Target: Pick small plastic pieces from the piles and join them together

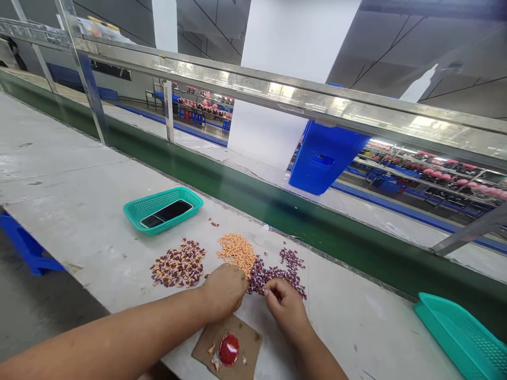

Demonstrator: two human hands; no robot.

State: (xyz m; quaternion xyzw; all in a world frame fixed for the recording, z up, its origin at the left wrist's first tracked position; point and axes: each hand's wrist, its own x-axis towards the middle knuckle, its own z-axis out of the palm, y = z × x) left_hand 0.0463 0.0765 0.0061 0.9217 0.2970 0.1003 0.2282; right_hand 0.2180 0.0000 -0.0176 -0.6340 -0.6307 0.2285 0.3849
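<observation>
Workbench [71, 158]: hands at the orange heap [236, 253]

Orange pieces stand apart; a mixed heap [178, 265] remains left of the orange heap, purple pieces [275, 277] right of it. Left hand [224, 292] curls closed at its edge; right hand [285, 309] pinches at the purple pieces, any held piece hidden.

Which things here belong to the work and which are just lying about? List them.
In use: left hand, right hand, orange pieces, mixed purple-and-orange pieces, purple pieces, cardboard square, red piece.
Lying about: teal basket, phone, second teal basket.
</observation>
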